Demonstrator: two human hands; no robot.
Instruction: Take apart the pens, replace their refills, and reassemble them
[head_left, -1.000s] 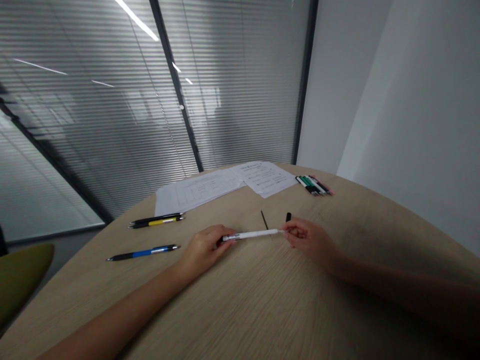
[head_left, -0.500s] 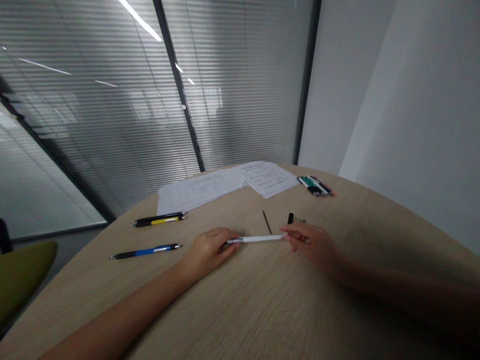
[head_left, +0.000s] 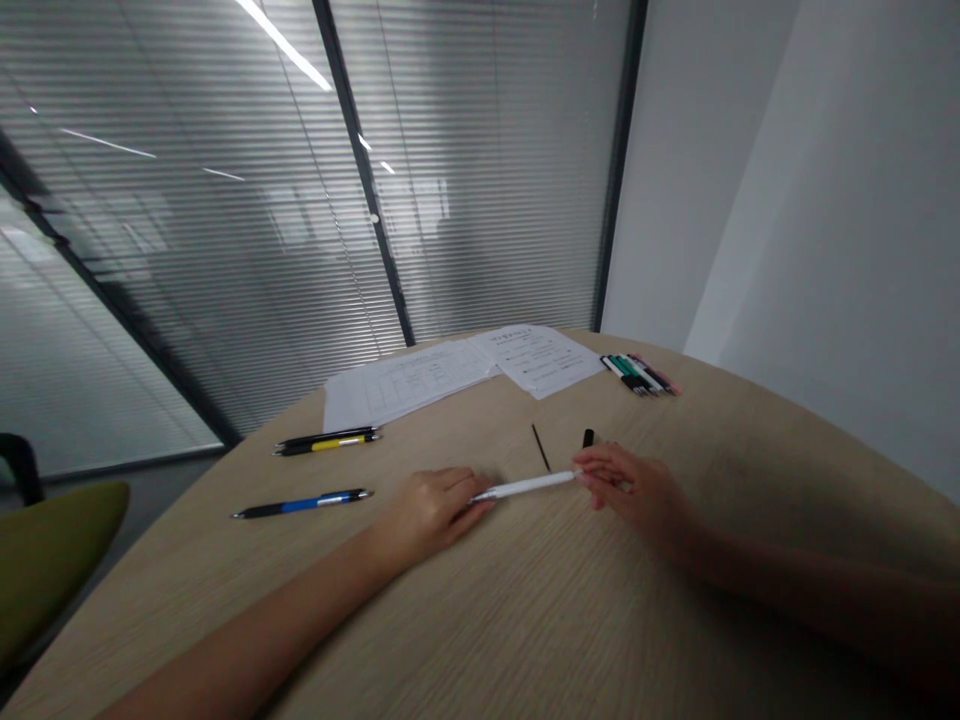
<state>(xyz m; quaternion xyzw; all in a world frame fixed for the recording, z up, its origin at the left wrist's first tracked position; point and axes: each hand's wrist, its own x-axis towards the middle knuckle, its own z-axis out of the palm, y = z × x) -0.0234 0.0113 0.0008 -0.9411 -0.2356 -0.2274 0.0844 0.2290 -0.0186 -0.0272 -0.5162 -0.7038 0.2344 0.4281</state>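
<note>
Right hand pinches one end of a white pen above the table, left hand curled at the other end, its grip unclear; a thin black rod and small black piece lie separate, just beyond.

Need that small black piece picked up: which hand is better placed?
Right, probably: the right hand sits just below the small black piece, while the left hand is at the far end of the white pen. Both touch the pen.

A white glossy plastic pen lies over a pale, matt, wood-grain tabletop, with smooth matt white paper sheets at upper centre.
</note>
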